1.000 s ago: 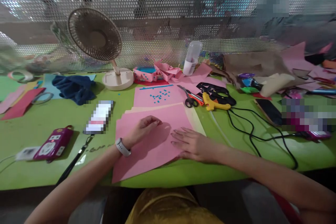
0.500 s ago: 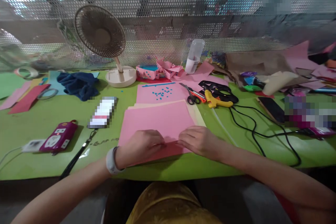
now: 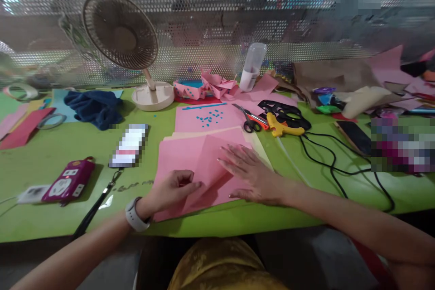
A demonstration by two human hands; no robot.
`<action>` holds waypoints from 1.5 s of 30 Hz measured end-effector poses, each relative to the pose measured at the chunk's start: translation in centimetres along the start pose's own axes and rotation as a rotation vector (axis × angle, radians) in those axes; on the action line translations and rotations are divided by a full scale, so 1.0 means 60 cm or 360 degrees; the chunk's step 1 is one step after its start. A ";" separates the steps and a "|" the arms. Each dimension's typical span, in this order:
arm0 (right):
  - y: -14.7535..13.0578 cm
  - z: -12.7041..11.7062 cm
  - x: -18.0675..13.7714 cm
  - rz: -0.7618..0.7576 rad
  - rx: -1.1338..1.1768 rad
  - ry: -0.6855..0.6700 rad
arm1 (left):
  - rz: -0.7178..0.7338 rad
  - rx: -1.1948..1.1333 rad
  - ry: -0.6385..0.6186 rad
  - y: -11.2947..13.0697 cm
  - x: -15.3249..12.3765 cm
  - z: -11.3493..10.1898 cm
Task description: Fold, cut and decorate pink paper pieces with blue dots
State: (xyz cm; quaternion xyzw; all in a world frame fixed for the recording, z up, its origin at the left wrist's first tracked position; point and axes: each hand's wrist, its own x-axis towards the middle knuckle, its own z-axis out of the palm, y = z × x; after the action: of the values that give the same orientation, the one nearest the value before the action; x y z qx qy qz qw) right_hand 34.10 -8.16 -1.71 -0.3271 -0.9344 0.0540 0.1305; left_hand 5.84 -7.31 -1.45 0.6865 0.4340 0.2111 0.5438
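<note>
A pink paper sheet [image 3: 183,152] lies before me, a flap of it folded up in the middle. My left hand [image 3: 173,190] is at its lower left, fingers curled and thumb stretched along the flap's edge, where it appears to pinch the paper. On the right part of the sheet, my right hand [image 3: 254,174] lies palm down with fingers spread. Beneath the sheet, a pale yellow paper [image 3: 263,156] sticks out on the right. Behind, small blue paper bits [image 3: 210,118] are scattered on another pink sheet [image 3: 183,118].
Scissors [image 3: 250,123] and a yellow glue gun [image 3: 283,127] with a black cord lie right of the papers. Left are a phone [image 3: 129,145], a purple power strip [image 3: 70,181] and a dark blue cloth [image 3: 97,108]. A fan [image 3: 152,96] and a clear bottle [image 3: 253,65] stand behind.
My hands were close together at the paper's front edge. The right hand has spread flat and moved up the sheet; the left has shifted left. A flap now stands folded in the middle.
</note>
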 end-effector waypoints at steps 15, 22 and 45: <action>0.037 0.017 0.057 -0.0078 0.0214 -0.0339 | 0.0243 0.0890 0.0082 0.002 0.017 -0.037; 0.043 0.019 0.054 -0.0147 0.0230 -0.0381 | 0.0399 0.1241 -0.0100 -0.003 0.020 -0.048; 0.050 0.010 0.056 -0.0238 0.0088 -0.0166 | 0.0533 0.1519 -0.0187 -0.026 0.020 -0.039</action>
State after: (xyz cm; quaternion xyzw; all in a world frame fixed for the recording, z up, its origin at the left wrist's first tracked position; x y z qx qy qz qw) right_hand 33.19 -3.74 -2.16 -0.2494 -0.9599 0.0869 0.0943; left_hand 4.13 -4.95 -2.35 0.9293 0.3349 0.0346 0.1518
